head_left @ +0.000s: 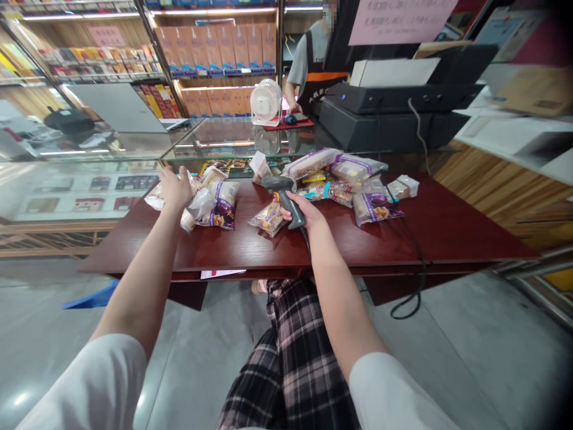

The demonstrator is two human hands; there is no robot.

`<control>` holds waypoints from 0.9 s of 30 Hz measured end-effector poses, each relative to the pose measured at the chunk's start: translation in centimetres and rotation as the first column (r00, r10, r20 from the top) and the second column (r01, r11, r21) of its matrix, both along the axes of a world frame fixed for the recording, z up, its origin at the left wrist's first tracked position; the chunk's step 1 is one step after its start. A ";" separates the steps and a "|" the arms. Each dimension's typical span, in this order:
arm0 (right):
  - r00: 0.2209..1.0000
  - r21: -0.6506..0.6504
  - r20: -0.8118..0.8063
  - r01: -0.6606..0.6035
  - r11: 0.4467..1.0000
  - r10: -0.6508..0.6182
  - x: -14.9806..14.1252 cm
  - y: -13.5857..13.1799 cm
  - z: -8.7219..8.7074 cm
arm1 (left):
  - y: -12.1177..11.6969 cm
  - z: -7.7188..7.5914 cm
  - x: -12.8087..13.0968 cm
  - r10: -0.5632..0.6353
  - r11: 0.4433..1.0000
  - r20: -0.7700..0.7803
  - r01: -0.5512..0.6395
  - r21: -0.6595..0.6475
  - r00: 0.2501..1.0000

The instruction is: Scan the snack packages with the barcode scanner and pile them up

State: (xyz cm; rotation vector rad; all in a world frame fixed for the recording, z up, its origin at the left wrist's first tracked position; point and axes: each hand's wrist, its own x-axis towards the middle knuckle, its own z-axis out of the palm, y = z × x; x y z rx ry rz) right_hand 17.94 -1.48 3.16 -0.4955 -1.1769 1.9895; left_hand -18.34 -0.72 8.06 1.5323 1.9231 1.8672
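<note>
Within my right hand (308, 209) is the scanner (285, 198), held just above the desk (250, 251), my fingers wrapped shut around its handle. I can read no brand on its dark grey body; an orange trim shows near the trigger. Its nose points left, and the long axis of the handle slants from upper left down to lower right, where the cord (308, 243) leaves its base.

Just below and left of this grip lies a small bag (270, 218) with a purple-and-yellow label, its lettering too small to make out. Farther left, my left hand (176, 188) is over the white packets (201, 202), fingers apart; I cannot tell how firmly it touches them. Right beside these, a purple bag (224, 204) has pale print that I can't read and a picture of food.

Beyond and right of the scanner, a pile of clear and purple bags (335, 173) spreads over the desk, with another purple bag (376, 208) at its near edge, also showing food under blurred writing. Past the pile stand a white fan (266, 101) and a person (311, 65) in a dark apron with an orange band, one hand by a mouse (290, 119). Above, a pink sign (398, 19) carries Chinese characters, too blurred to read.
</note>
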 end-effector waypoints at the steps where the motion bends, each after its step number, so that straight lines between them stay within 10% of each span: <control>1: 1.000 -0.013 -0.011 0.005 1.000 -0.005 0.0 0.0 0.0 | -0.9 0.3 0.7 0.072 0.996 -0.143 -0.078 -0.032 0.987; 6: 0.998 -0.068 -0.062 -0.006 0.998 0.002 0.1 0.0 0.0 | -6.0 0.9 5.4 -0.138 0.896 -0.634 -0.177 -0.408 0.761; 13: 0.997 -0.090 -0.079 -0.007 0.996 0.000 0.2 0.2 -0.3 | -5.8 -0.2 6.1 -0.339 0.802 -0.790 -0.282 -0.526 0.510; 20: 0.997 -0.105 -0.079 -0.013 0.994 0.004 0.3 0.7 -0.7 | -2.3 -1.3 4.2 -0.332 0.854 -0.839 -0.241 -0.461 0.431; 27: 0.995 -0.096 -0.103 -0.021 0.995 0.012 0.2 0.9 -0.9 | -3.8 -1.9 5.9 -0.248 0.947 -0.829 -0.056 -0.317 0.501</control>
